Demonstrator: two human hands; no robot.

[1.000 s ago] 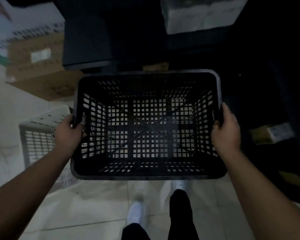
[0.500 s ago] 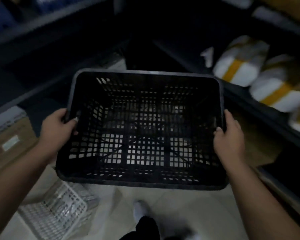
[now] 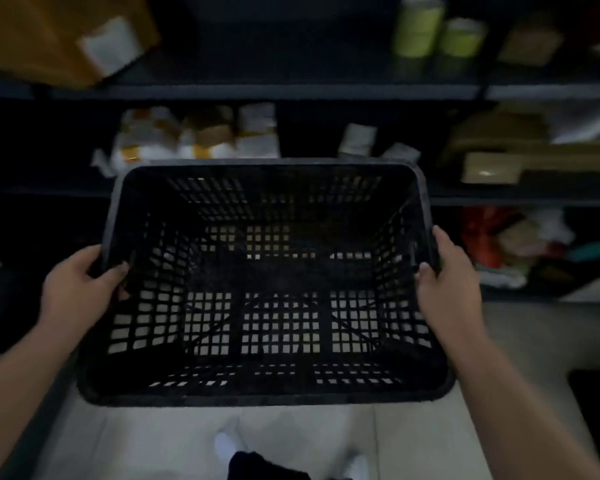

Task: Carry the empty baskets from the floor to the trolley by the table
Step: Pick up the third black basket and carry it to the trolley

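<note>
The empty black plastic lattice basket hangs above the pale tiled floor, left hand and right hand each with a closed grip on its side rims; carried close, it likely clips the dark shelving ahead.

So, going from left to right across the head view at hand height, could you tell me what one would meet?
Left hand gripping the rim → black perforated plastic basket → right hand gripping the opposite rim → red and white bundles on the low shelf.
</note>
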